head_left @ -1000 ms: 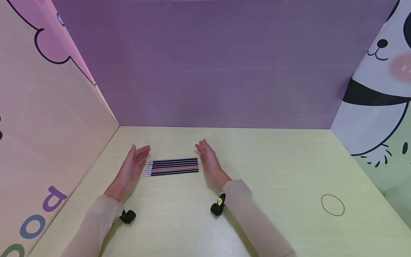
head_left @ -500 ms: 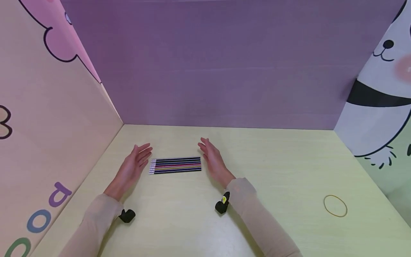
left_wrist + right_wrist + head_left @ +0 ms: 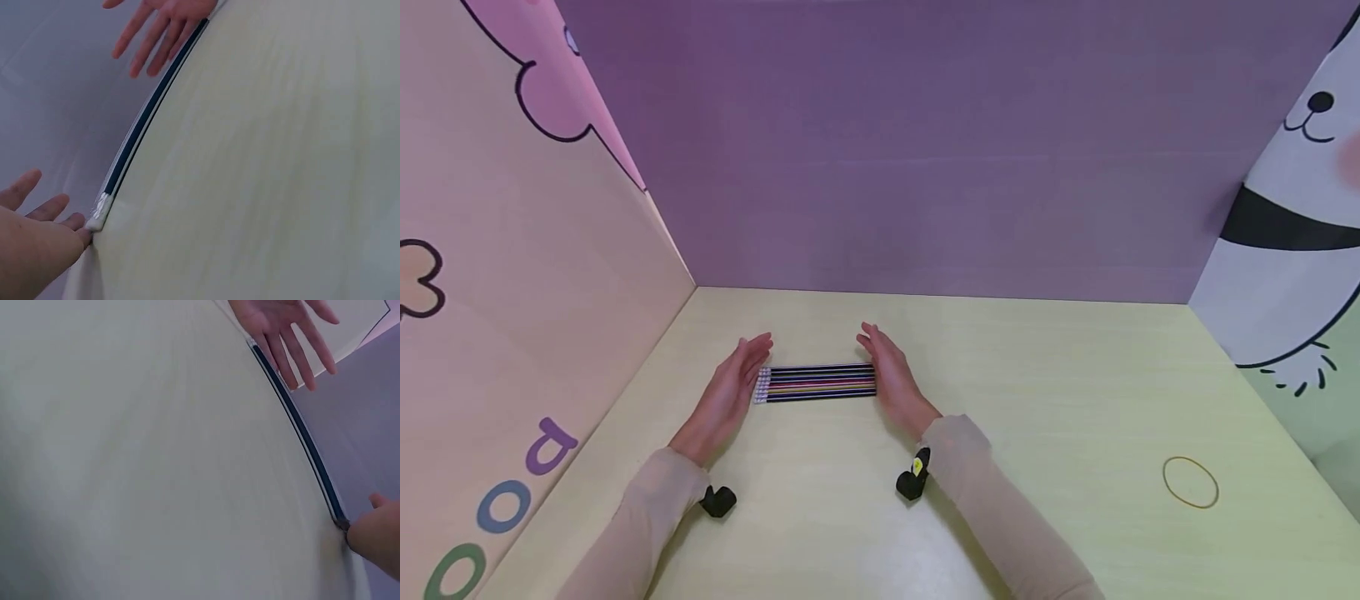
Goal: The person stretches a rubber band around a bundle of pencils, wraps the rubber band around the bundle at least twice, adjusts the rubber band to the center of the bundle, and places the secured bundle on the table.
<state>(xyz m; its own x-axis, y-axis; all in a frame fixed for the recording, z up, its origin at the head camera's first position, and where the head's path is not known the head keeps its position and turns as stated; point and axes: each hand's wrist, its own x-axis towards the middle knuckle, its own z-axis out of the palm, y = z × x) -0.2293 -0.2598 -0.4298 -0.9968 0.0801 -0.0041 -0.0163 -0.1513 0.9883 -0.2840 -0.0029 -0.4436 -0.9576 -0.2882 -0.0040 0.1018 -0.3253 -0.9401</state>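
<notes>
Several dark-striped pencils (image 3: pixel 822 383) lie side by side in a flat row on the table, pale eraser ends to the left. My left hand (image 3: pixel 727 392) stands on edge at the eraser ends, fingers extended, palm facing inward. At the opposite ends my right hand (image 3: pixel 897 382) stands the same way, its palm against the tips. In the left wrist view, a white eraser (image 3: pixel 95 224) with a silvery ferrule meets the little-finger side of the left hand. The right wrist view has the dark near pencil (image 3: pixel 300 428) running between both hands.
A thin yellowish rubber band (image 3: pixel 1198 507) lies at the right of the pale table (image 3: pixel 1060 392). A purple wall (image 3: pixel 925 150) rises behind, with printed panels on the left and right. Each wrist carries a small black device (image 3: pixel 718 502).
Both hands have closed in on the ends of the pencil row, the left moving right and the right moving left. The head view has shifted slightly. The pencils look evenly lined up.
</notes>
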